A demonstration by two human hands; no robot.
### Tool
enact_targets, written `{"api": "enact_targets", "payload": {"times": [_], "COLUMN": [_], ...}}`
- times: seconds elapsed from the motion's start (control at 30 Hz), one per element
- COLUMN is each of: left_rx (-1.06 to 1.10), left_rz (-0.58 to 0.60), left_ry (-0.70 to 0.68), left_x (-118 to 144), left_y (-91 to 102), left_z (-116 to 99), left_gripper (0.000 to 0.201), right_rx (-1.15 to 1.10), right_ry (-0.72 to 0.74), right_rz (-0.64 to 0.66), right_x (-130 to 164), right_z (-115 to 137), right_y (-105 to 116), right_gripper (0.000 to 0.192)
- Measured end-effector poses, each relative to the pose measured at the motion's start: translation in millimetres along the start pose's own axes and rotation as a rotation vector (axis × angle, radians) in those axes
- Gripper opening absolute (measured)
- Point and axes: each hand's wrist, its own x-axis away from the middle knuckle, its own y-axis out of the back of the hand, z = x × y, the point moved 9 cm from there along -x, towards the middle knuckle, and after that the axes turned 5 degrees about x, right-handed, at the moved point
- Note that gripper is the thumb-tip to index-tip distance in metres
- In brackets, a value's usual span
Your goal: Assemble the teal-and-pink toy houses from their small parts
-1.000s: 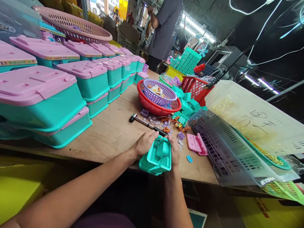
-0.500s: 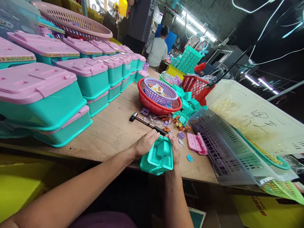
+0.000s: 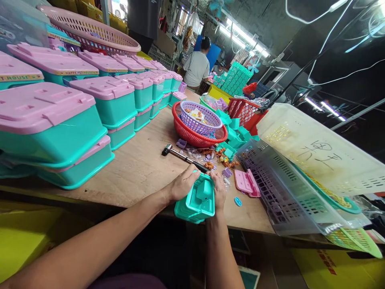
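Observation:
Between my two hands, at the table's near edge, is a teal plastic box, tilted so that its hollow inside with a raised square block faces me. My left hand grips its far left side, and my right hand wraps round its right side; some fingertips are hidden behind the box. Just beyond the hands lies a hammer with a black head and a dark grip. To the right are a pink plastic lid and a small blue oval piece.
Stacked teal boxes with pink lids line the left. A purple basket sits in a red basket, near loose brown figures and teal parts. Plastic crates stand right. A person is farther back.
My hands keep the same hold on the teal box. The whole view has shifted slightly, and a person in dark clothing at the upper left has moved further left.

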Motion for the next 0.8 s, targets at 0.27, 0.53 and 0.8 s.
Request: {"api": "enact_targets", "payload": {"times": [0.27,0.53,0.8], "left_rx": [-0.059,-0.091,-0.24], "left_rz": [-0.02,-0.029,-0.057], "left_ry": [-0.018,-0.012,0.021], "left_x": [-5.6,-8.2,-6.7], "left_y": [1.3,1.5,7.4], "left_z": [2.0,2.6,-6.4], "left_gripper": [0.028,0.027,0.027], "right_rx": [-0.093,-0.117,-0.083], "right_ry": [-0.017,-0.012,0.048], "right_rz": [0.008,-0.014,-0.013], "right_x": [1.0,3.3,3.1], "right_z": [-0.4,-4.3,5.6], "right_y": [-8.5,-8.5,-9.9], "right_gripper": [0.024,0.028,0.029]}}
